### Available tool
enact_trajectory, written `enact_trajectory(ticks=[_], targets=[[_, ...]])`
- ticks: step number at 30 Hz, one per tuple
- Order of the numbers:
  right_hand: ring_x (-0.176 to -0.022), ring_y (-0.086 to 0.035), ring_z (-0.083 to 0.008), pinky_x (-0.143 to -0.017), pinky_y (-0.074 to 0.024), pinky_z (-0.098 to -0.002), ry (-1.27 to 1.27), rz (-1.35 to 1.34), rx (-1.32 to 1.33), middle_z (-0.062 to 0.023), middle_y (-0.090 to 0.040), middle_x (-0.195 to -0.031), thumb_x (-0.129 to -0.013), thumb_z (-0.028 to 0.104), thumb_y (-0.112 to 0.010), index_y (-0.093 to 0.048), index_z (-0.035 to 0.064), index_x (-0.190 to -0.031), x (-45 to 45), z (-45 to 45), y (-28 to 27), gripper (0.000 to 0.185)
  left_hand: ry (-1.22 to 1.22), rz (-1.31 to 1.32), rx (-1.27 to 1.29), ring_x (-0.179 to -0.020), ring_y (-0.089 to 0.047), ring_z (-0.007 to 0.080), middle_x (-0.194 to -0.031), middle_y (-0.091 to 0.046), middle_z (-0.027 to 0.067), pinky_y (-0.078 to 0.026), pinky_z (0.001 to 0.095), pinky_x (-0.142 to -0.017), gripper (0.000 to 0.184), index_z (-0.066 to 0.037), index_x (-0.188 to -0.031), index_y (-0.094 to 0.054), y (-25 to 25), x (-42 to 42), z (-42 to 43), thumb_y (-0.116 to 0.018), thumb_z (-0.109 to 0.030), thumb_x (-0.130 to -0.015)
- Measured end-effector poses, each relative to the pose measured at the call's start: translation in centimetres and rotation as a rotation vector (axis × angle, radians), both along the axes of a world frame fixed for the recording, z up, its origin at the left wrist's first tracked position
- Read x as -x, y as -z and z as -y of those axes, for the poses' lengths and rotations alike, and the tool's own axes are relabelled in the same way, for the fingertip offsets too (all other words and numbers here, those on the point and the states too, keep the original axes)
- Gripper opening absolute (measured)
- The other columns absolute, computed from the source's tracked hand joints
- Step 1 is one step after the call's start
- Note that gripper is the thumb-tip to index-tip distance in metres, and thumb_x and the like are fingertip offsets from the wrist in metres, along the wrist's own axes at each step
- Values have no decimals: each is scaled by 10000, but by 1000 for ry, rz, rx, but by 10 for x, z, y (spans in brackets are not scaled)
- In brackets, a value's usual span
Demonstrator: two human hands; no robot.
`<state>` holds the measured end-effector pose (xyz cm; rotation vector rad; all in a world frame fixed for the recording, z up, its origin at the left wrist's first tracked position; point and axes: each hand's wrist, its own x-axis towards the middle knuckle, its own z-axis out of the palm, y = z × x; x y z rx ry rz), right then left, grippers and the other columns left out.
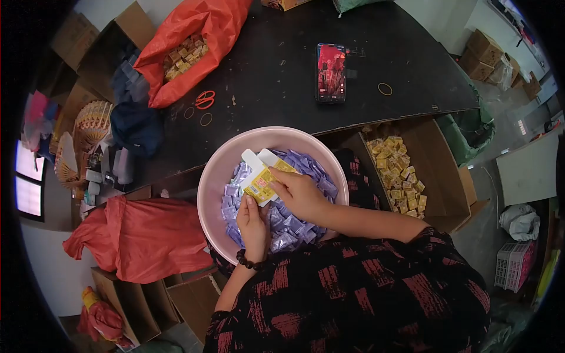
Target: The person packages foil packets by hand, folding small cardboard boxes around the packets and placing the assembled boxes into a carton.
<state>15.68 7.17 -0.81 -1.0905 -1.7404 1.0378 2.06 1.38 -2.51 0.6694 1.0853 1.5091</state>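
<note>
Above the pink basin [210, 176] I hold a small yellow and white carton [259, 183], its white flaps sticking up at the top. My left hand [253, 225], with a dark bead bracelet at the wrist, pinches the carton's lower edge between thumb and fingers. From the other side my right hand [302, 194] grips it, the thumb on its face and the fingers partly hidden. Beneath both hands the basin is filled with many small purple packets [315, 170]. What the carton has inside is not visible.
On the black table [271, 94] lie a phone [331, 73], red-handled scissors [205, 100] and rubber bands [385, 89]. A red bag [226, 35] of small yellow boxes leans at the left. Right of the basin, a cardboard box [438, 159] holds similar yellow boxes.
</note>
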Motion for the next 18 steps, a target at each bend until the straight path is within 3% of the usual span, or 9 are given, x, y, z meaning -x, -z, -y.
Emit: enact_trajectory(ticks=[2,5,8,12,14,18], targets=[[-908,-636,-319,-761,-502,-331,-62,120,-205,-243,-620,-1062,-906,172,-592,-522,-79,-1235,5,6,8,419,7,7,19,-1068,-543,115,-1209,-556,78,-464,257,-900,397,15,-1348,-417,2,0,2,-389,-214,-1024],[-1003,-607,-301,-805,-492,-330,-121,114,-186,-244,-580,-1130,-897,211,-611,-510,-96,-1236,6,10,7,468,63,-57,-9,-1059,-562,131,-1215,-555,91,-468,255,-892,380,17,-1355,-403,7,0,2,-409,-152,-1014],[-993,-610,-263,-820,-497,-317,-247,-5,10,-217,-574,-1142,-888,170,-623,-505,-66,-1260,-4,0,-4,456,-13,23,-40,-1052,-575,147,-1217,-553,120,-463,253,-903,399,12,-1359,-385,4,4,-1,-471,-83,-981],[-1019,-601,-285,-862,-483,-339,-235,-196,-10,-183,-583,-1088,-867,158,-633,-535,-55,-1225,-13,-6,-15,428,40,-200,-141,-1039,-580,150,-1190,-561,134,-474,262,-894,473,-8,-1348,-382,-9,9,-1,-570,-30,-914],[-993,-604,-232,-830,-491,-314,-318,-382,65,-143,-575,-1122,-847,89,-645,-563,-14,-1208,-18,-7,-15,384,77,-260,-189,-1033,-582,151,-1170,-566,131,-483,264,-882,494,-13,-1341,-384,-13,8,0,-595,-18,-894],[-1021,-595,-211,-838,-502,-309,-425,-241,-13,-136,-546,-1172,-844,77,-645,-586,4,-1187,-32,-15,-9,356,153,-337,-178,-1029,-580,145,-1120,-556,91,-501,239,-827,481,-14,-1311,-424,-16,10,1,-614,12,-870]])
